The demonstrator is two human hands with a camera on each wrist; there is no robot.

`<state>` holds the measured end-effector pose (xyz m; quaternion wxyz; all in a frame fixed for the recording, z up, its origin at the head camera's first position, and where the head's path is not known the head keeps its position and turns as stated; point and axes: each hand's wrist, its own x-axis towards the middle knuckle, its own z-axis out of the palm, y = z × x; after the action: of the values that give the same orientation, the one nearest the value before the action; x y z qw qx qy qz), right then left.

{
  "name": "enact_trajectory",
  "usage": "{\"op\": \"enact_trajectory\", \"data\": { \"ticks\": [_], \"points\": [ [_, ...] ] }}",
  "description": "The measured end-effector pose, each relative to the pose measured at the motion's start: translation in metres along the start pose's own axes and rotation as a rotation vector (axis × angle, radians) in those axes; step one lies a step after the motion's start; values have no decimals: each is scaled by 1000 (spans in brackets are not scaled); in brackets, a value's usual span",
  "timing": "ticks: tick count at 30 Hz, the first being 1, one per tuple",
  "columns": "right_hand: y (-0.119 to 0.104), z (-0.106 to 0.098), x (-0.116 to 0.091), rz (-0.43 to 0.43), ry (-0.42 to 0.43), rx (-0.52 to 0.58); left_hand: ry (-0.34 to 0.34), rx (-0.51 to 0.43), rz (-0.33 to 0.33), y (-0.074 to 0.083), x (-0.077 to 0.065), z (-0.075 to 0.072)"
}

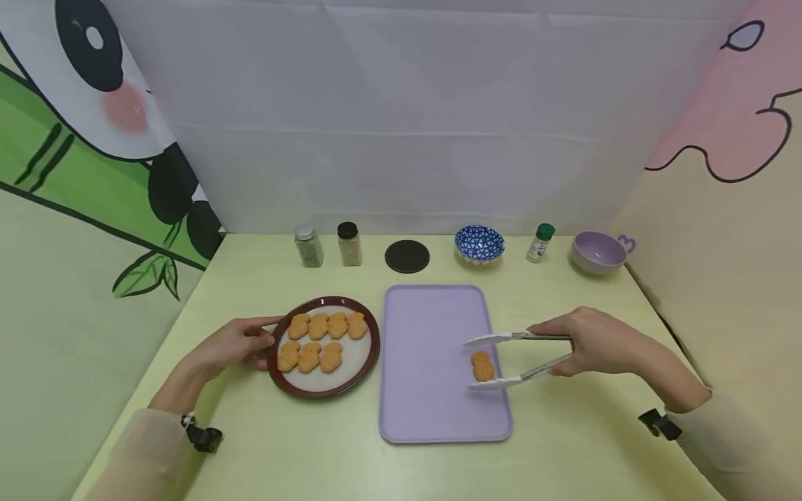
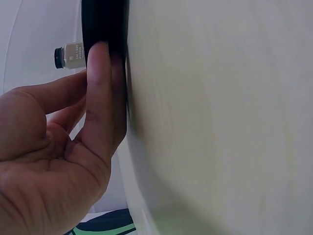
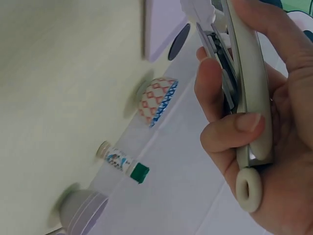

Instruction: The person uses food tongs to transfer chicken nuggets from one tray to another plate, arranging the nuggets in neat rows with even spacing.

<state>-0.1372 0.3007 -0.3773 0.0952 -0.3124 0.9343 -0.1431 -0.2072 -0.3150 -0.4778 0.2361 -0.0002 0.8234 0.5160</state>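
Observation:
In the head view my left hand point(image 1: 228, 348) holds the left rim of a round brown-rimmed plate point(image 1: 372, 348). Several golden-brown, nugget-like pieces point(image 1: 309, 357) lie on it in two rows. The left wrist view shows fingers against the plate's dark edge point(image 2: 105, 22). My right hand point(image 1: 598, 341) grips a pair of tongs point(image 1: 501, 339), with its fingers wrapped round the handles point(image 3: 252, 88). The tongs' white tips stand apart, one on each side of a single golden-brown piece point(image 1: 482, 367) on the right part of the lilac tray point(image 1: 432, 376). Whether the lower tip touches it I cannot tell.
Along the table's back stand a grey-capped jar point(image 1: 309, 247), a black-capped jar point(image 1: 349, 245), a black disc point(image 1: 407, 257), a blue-patterned bowl point(image 1: 479, 243), a green-capped shaker point(image 1: 540, 243) and a purple bowl point(image 1: 598, 254). A white backdrop point(image 1: 401, 167) rises behind them.

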Motion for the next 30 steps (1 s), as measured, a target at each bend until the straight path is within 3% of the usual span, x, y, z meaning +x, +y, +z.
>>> {"op": "enact_trajectory", "data": {
  "ticks": [9, 23, 27, 30],
  "points": [
    [13, 1, -8, 10, 5, -111, 0, -6, 7, 0, -1, -1],
    [5, -4, -9, -2, 24, -102, 19, -11, -1, -3, 0, 0],
    [-4, -10, 2, -29, 60, -93, 15, -16, 0, -4, 1, 1],
    [-18, -13, 22, -65, 84, -106, 20, -12, 4, -5, 1, 0]
  ]
}}
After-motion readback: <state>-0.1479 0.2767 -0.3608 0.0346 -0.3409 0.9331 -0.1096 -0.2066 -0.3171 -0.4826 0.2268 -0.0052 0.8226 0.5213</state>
